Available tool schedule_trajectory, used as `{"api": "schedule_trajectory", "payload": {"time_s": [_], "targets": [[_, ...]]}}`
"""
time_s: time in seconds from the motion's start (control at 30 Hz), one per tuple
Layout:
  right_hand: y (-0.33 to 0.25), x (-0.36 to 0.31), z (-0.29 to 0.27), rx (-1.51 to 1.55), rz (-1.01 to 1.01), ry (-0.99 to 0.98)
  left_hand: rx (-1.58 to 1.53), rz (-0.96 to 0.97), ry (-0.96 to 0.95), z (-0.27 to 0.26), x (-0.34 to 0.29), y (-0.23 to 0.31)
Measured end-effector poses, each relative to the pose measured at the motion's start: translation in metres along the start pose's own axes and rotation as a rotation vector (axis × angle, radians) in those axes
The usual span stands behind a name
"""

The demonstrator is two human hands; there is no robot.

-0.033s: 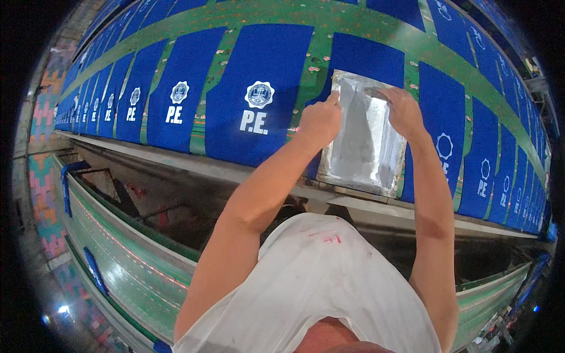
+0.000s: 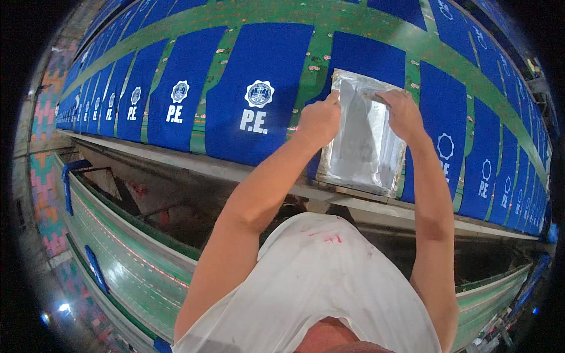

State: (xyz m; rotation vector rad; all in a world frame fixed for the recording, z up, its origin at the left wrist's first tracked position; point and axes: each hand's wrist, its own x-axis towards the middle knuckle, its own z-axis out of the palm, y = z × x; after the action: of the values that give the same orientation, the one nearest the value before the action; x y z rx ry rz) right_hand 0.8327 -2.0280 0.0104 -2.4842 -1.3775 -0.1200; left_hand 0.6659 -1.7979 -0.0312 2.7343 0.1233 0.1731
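A silk-screen printing frame (image 2: 357, 189) lies over a blue fabric piece (image 2: 369, 52) on the green printing table. Grey-white ink coats much of its mesh, with a bright streak toward the right side. My left hand (image 2: 321, 122) is closed on the frame's upper left edge. At the frame's upper right, my right hand (image 2: 406, 116) grips a squeegee (image 2: 372, 97), whose thin edge shows to the left of the fingers. The rest of the squeegee is hidden by that hand.
Several blue fabric pieces (image 2: 256, 53) with white printed emblems and letters lie in a row to the left. To the right, pieces (image 2: 445, 106) bear only an emblem outline and letters. A ledge (image 2: 223, 166) runs along the table's near side; another green table (image 2: 141, 265) stands behind me.
My right hand has tilted slightly, and more of the squeegee shows beside its fingers. My left hand and the frame stay where they were.
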Motion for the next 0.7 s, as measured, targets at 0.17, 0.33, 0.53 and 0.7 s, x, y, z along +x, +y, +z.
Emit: {"api": "schedule_trajectory", "payload": {"time_s": [0.17, 0.33, 0.53, 0.7], "targets": [[-0.039, -0.070, 0.003, 0.112, -0.062, 0.003, -0.029, -0.067, -0.036, -0.007, 0.006, -0.002], [-0.097, -0.138, -0.021, 0.118, -0.059, -0.213, -0.052, -0.083, -0.046, -0.006, 0.008, -0.002], [-0.054, -0.102, -0.043, 0.232, -0.055, -0.407, -0.071, -0.061, 0.013, -0.008, 0.006, 0.000], [0.006, -0.008, -0.023, 0.106, -0.059, -0.188, -0.053, -0.031, 0.035, -0.005, 0.007, -0.004]]}}
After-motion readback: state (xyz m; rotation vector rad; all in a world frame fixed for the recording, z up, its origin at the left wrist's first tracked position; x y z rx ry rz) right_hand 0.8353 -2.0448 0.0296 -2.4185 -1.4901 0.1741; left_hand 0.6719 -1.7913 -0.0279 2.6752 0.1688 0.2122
